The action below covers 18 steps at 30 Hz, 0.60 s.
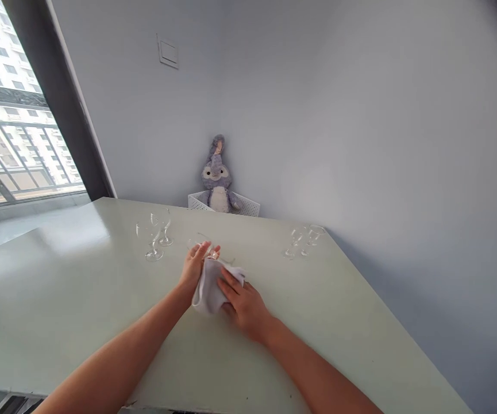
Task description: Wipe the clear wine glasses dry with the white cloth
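Observation:
My left hand [196, 261] is closed around a clear stemmed glass [213, 253], just above the table's middle. Much of that glass is covered by the fingers and a cloth, so its outline shows only faintly. A white, folded cloth [214, 287] lies against it, hanging down toward me. From the right, my right hand [243, 302] grips this cloth and presses it to the glass, fingers laid across the fabric and thumb beneath.
Clear stemmed glasses [154, 253] stand upright on the pale glossy table [145, 339] to the left. More small stemmed glasses [290, 251] stand near its right edge. At the back corner, a plush rabbit [219, 184] sits in a white perforated basket [250, 208] against the walls.

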Each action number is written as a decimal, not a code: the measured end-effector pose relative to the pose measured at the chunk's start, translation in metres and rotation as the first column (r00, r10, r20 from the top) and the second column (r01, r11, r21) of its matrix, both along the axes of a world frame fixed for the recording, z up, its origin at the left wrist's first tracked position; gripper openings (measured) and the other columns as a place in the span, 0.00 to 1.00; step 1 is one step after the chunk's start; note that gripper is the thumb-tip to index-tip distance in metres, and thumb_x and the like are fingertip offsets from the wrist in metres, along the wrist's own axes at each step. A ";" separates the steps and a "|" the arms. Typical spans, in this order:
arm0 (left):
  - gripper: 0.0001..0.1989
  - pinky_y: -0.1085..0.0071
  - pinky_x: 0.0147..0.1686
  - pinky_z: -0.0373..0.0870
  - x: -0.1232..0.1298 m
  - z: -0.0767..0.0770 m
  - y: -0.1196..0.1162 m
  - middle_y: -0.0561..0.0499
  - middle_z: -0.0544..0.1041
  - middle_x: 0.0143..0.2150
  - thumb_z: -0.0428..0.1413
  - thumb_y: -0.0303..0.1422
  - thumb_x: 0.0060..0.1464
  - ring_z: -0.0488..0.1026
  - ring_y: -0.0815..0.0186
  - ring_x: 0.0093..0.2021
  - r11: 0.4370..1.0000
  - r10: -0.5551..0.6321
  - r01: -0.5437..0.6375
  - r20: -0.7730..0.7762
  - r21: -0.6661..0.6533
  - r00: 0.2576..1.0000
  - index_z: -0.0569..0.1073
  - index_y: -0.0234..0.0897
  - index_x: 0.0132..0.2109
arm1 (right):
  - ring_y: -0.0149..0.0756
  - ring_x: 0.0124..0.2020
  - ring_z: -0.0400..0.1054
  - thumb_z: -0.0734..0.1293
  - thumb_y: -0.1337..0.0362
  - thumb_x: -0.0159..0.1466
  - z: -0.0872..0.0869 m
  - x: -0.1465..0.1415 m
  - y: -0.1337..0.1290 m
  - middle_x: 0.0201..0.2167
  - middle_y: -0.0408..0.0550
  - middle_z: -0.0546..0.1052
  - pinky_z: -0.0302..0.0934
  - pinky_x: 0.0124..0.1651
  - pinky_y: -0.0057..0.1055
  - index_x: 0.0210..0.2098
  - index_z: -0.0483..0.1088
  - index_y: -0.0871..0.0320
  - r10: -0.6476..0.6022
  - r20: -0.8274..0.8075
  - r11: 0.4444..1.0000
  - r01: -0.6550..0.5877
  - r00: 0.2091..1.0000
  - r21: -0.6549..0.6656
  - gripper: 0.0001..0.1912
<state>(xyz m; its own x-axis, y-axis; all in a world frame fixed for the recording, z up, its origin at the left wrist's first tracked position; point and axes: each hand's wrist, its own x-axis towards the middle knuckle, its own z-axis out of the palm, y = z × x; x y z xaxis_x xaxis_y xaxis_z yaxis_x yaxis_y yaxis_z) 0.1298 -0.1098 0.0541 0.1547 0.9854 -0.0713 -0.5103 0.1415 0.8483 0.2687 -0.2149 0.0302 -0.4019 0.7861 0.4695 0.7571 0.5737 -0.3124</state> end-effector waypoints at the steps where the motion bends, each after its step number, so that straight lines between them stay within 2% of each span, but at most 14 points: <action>1: 0.18 0.68 0.38 0.70 -0.002 0.000 0.003 0.47 0.73 0.38 0.58 0.42 0.44 0.74 0.62 0.41 0.998 0.049 -0.049 0.001 0.025 0.999 0.64 0.36 0.38 | 0.46 0.52 0.60 0.59 0.56 0.61 0.000 0.001 -0.001 0.60 0.51 0.55 0.58 0.50 0.43 0.58 0.55 0.54 0.028 0.016 1.000 -0.028 0.999 -0.001 0.26; 3: 0.18 0.68 0.40 0.70 -0.006 -0.001 0.010 0.49 0.71 0.41 0.59 0.40 0.44 0.73 0.63 0.42 0.967 0.211 -0.211 0.014 0.141 0.977 0.62 0.38 0.39 | 0.44 0.47 0.65 0.59 0.51 0.60 0.001 0.004 -0.003 0.59 0.51 0.58 0.60 0.46 0.40 0.56 0.59 0.52 0.044 -0.009 0.999 -0.044 0.999 -0.011 0.26; 5: 0.21 0.66 0.43 0.69 -0.008 -0.001 0.014 0.48 0.68 0.47 0.60 0.37 0.43 0.71 0.63 0.45 0.888 0.355 -0.339 0.005 0.310 0.935 0.60 0.41 0.43 | 0.39 0.40 0.68 0.57 0.53 0.62 0.004 0.009 -0.004 0.56 0.50 0.62 0.61 0.41 0.35 0.54 0.61 0.51 -0.029 -0.105 1.000 0.028 0.994 -0.003 0.22; 7: 0.25 0.62 0.47 0.66 -0.007 0.000 0.011 0.47 0.64 0.51 0.61 0.35 0.42 0.69 0.61 0.49 0.792 0.430 -0.353 -0.044 0.498 0.902 0.58 0.43 0.46 | 0.35 0.35 0.68 0.54 0.57 0.64 0.006 0.014 -0.004 0.50 0.51 0.68 0.60 0.37 0.32 0.50 0.64 0.52 -0.148 -0.208 0.987 0.158 0.967 0.032 0.18; 10: 0.28 0.57 0.52 0.62 0.005 -0.002 -0.010 0.46 0.63 0.51 0.63 0.32 0.40 0.66 0.59 0.52 0.641 0.381 -0.161 -0.129 0.750 0.916 0.58 0.42 0.47 | 0.37 0.34 0.65 0.55 0.59 0.64 0.007 0.020 0.001 0.37 0.52 0.71 0.59 0.37 0.33 0.46 0.67 0.55 -0.297 -0.288 0.935 0.338 0.910 0.105 0.16; 13: 0.30 0.55 0.50 0.63 0.021 -0.010 -0.040 0.45 0.66 0.50 0.61 0.34 0.43 0.66 0.58 0.51 0.512 0.194 0.117 -0.247 0.851 0.949 0.56 0.43 0.52 | 0.39 0.33 0.64 0.59 0.57 0.61 0.004 0.021 0.007 0.31 0.51 0.70 0.57 0.37 0.35 0.48 0.65 0.57 -0.350 -0.235 0.917 0.382 0.907 0.110 0.18; 15: 0.32 0.56 0.48 0.65 0.029 -0.017 -0.054 0.43 0.66 0.52 0.59 0.35 0.46 0.65 0.57 0.52 0.479 0.101 0.264 -0.351 0.837 0.931 0.52 0.44 0.55 | 0.38 0.32 0.64 0.60 0.57 0.59 0.001 0.021 0.010 0.30 0.49 0.71 0.56 0.36 0.34 0.42 0.68 0.54 -0.323 -0.171 0.937 0.339 0.931 0.078 0.14; 16: 0.33 0.56 0.49 0.64 0.031 -0.021 -0.057 0.42 0.65 0.53 0.58 0.36 0.47 0.64 0.57 0.53 0.471 0.093 0.315 -0.402 0.824 0.911 0.50 0.44 0.57 | 0.37 0.31 0.64 0.60 0.58 0.59 -0.001 0.021 0.012 0.29 0.48 0.71 0.56 0.35 0.32 0.37 0.69 0.54 -0.321 -0.159 0.941 0.333 0.934 0.054 0.11; 18: 0.37 0.55 0.52 0.61 0.031 -0.026 -0.056 0.41 0.62 0.56 0.58 0.38 0.46 0.61 0.56 0.56 0.454 0.160 0.383 -0.497 0.804 0.853 0.47 0.45 0.59 | 0.35 0.31 0.65 0.59 0.58 0.60 -0.003 0.026 0.016 0.30 0.46 0.72 0.55 0.35 0.30 0.32 0.69 0.54 -0.376 -0.198 0.925 0.380 0.905 -0.017 0.10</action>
